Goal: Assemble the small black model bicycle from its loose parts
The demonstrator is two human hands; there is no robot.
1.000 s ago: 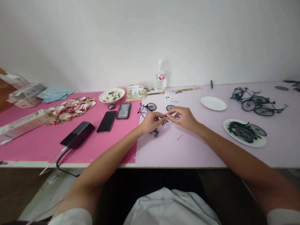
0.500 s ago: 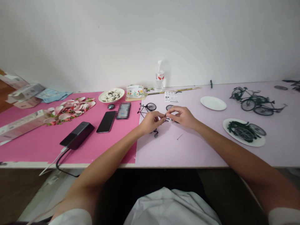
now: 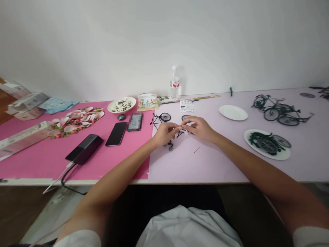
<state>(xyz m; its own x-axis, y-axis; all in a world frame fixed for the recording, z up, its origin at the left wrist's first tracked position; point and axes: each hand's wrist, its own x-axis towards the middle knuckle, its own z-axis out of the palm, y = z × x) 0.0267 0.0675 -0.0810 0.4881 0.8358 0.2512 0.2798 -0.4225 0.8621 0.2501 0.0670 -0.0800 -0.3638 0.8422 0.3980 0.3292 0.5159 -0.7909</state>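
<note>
My left hand (image 3: 166,133) and my right hand (image 3: 199,128) meet fingertip to fingertip above the lilac tabletop. Both are closed in a pinch on a small black model bicycle part (image 3: 180,133), mostly covered by the fingers. Just behind my left hand lies a black toy bicycle piece with a spoked wheel (image 3: 164,117). Another black piece (image 3: 170,145) sticks out below that hand. Partly behind my right fingers is a second small wheel (image 3: 185,117). A thin little rod (image 3: 196,150) lies in front of the hands.
On the right are dark green model bicycles (image 3: 282,111), a white plate (image 3: 233,112) and a plate of bicycle parts (image 3: 267,144). At the back stand a bottle (image 3: 174,87) and a printed sheet (image 3: 187,106). Left are a phone (image 3: 116,133), a power bank (image 3: 84,149) and a bowl (image 3: 122,104).
The fingertips of both hands have drawn closer together, and the dark bit between them is more covered. More of the black part shows beneath the fingers. Other things stay in place.
</note>
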